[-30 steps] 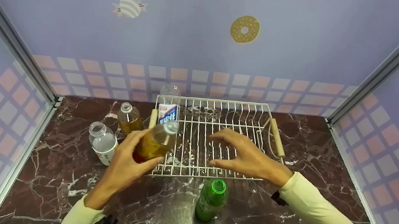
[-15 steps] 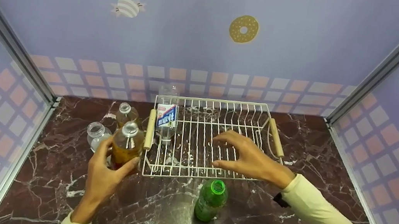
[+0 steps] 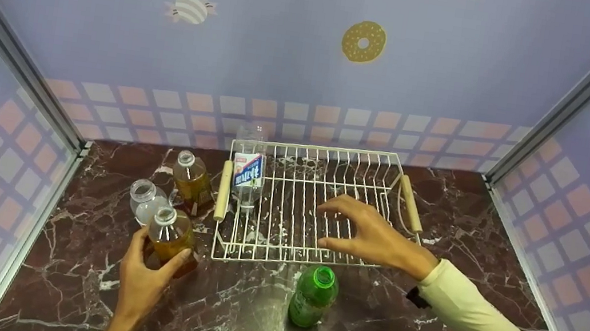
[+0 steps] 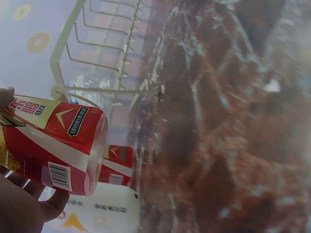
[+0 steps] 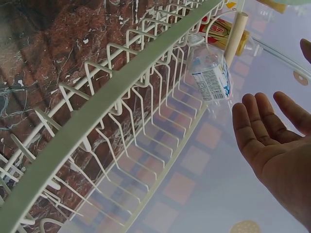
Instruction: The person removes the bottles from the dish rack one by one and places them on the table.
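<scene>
In the head view my left hand (image 3: 140, 279) grips a clear bottle of amber drink (image 3: 173, 242), left of the wire rack and over the dark marbled table. Its red label (image 4: 53, 141) fills the left of the left wrist view, and its base appears raised off the table. My right hand (image 3: 371, 237) hovers above the right part of the white wire rack (image 3: 259, 253), fingers spread and holding nothing. Against the rack's left end leans a clear bottle (image 3: 249, 170) with a blue and white label, neck toward me. A green bottle (image 3: 312, 301) stands in front of the rack.
A second amber bottle (image 3: 193, 183) and a clear bottle with a white label (image 3: 147, 201) stand left of the rack, close to the held one. Wooden handles (image 3: 223, 190) flank the rack. Patterned walls enclose the marbled table (image 3: 227, 317).
My left hand has carried the amber bottle from over the rack's left end, left and toward me. The right hand has stayed nearly still over the rack.
</scene>
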The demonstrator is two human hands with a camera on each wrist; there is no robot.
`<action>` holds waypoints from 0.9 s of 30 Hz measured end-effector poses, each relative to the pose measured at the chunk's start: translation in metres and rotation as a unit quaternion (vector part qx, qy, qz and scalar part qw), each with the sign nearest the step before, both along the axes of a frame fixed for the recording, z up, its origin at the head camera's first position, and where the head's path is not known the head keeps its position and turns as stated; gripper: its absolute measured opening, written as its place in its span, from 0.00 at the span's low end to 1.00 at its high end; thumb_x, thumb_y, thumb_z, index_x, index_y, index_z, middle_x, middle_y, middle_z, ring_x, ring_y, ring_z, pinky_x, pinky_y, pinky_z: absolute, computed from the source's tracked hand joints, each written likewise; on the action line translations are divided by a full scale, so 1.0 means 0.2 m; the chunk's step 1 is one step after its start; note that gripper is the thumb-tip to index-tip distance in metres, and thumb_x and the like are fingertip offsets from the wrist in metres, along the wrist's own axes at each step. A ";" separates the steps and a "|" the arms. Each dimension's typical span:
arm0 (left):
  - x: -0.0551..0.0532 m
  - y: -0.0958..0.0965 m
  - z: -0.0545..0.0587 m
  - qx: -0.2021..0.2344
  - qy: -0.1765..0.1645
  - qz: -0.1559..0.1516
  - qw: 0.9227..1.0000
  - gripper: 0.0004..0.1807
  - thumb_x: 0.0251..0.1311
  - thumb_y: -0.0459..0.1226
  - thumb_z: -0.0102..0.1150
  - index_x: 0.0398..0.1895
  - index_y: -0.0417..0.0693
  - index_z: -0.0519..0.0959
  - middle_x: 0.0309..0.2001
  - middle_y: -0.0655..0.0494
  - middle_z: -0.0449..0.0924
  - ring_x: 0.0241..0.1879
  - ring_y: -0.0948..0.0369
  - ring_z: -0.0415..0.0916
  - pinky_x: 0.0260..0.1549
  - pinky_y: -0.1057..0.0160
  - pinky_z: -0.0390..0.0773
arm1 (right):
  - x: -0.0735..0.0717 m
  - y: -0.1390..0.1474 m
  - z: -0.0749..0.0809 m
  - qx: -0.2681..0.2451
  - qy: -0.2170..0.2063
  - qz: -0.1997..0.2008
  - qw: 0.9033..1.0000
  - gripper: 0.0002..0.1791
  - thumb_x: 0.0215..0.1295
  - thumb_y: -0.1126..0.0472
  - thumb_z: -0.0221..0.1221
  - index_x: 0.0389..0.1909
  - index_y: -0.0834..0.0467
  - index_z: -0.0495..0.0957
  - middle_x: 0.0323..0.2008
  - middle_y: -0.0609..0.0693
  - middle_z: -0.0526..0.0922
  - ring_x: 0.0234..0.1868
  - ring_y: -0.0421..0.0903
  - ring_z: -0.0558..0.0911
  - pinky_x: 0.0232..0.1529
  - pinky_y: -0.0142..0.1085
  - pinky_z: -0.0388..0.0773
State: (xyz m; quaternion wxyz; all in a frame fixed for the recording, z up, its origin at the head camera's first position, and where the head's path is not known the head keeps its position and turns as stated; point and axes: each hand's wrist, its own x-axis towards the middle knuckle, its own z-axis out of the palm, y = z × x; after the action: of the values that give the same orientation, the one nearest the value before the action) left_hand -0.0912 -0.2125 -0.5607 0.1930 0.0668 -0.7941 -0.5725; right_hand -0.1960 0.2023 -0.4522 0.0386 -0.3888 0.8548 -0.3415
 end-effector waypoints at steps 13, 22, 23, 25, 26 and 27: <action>0.04 -0.09 -0.09 0.035 -0.038 0.028 0.998 0.45 0.59 0.27 0.81 0.78 0.32 0.67 0.71 0.37 0.75 0.73 0.41 0.73 0.66 0.80 0.71 | -0.01 0.01 -0.02 0.003 -0.007 -0.009 1.000 0.35 0.67 0.53 0.78 0.69 0.64 0.79 0.63 0.60 0.85 0.64 0.57 0.84 0.69 0.58 0.82; 0.05 -0.11 -0.12 0.040 -0.041 0.038 0.998 0.44 0.59 0.28 0.82 0.76 0.33 0.68 0.70 0.40 0.74 0.73 0.44 0.72 0.72 0.73 0.71 | -0.01 0.02 -0.03 -0.005 -0.013 -0.011 1.000 0.35 0.66 0.53 0.78 0.68 0.65 0.80 0.64 0.61 0.84 0.64 0.61 0.84 0.70 0.60 0.81; 0.04 -0.11 -0.13 0.042 -0.044 0.038 0.997 0.44 0.59 0.27 0.82 0.76 0.33 0.68 0.71 0.40 0.74 0.73 0.43 0.72 0.72 0.73 0.72 | -0.01 0.02 -0.03 -0.005 -0.014 -0.012 1.000 0.35 0.66 0.53 0.78 0.68 0.65 0.79 0.64 0.61 0.84 0.65 0.61 0.84 0.70 0.60 0.81; 0.04 -0.12 -0.14 0.048 -0.051 0.034 0.997 0.45 0.59 0.27 0.82 0.77 0.32 0.66 0.72 0.39 0.73 0.74 0.41 0.72 0.70 0.75 0.72 | -0.01 0.03 -0.04 -0.004 -0.016 -0.014 1.000 0.35 0.66 0.53 0.78 0.69 0.65 0.79 0.65 0.62 0.84 0.65 0.61 0.83 0.70 0.60 0.81; 0.05 -0.12 -0.15 0.049 -0.054 0.031 0.997 0.46 0.59 0.27 0.82 0.78 0.32 0.66 0.72 0.38 0.73 0.74 0.41 0.72 0.70 0.76 0.72 | -0.01 0.03 -0.04 -0.003 -0.016 -0.017 1.000 0.35 0.66 0.53 0.78 0.69 0.65 0.79 0.65 0.61 0.84 0.65 0.61 0.83 0.70 0.59 0.81; 0.05 -0.13 -0.15 0.051 -0.058 0.028 0.997 0.47 0.59 0.27 0.82 0.78 0.32 0.65 0.72 0.38 0.73 0.74 0.40 0.71 0.69 0.77 0.72 | -0.01 0.03 -0.04 -0.003 -0.017 -0.019 1.000 0.35 0.66 0.53 0.78 0.69 0.65 0.79 0.65 0.60 0.84 0.65 0.60 0.83 0.70 0.59 0.81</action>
State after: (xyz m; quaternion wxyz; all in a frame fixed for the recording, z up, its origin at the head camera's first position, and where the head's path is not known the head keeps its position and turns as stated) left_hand -0.0819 -0.2381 -0.5911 0.1590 0.1319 -0.7718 -0.6014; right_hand -0.1983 0.2077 -0.4606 0.0451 -0.3667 0.8604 -0.3511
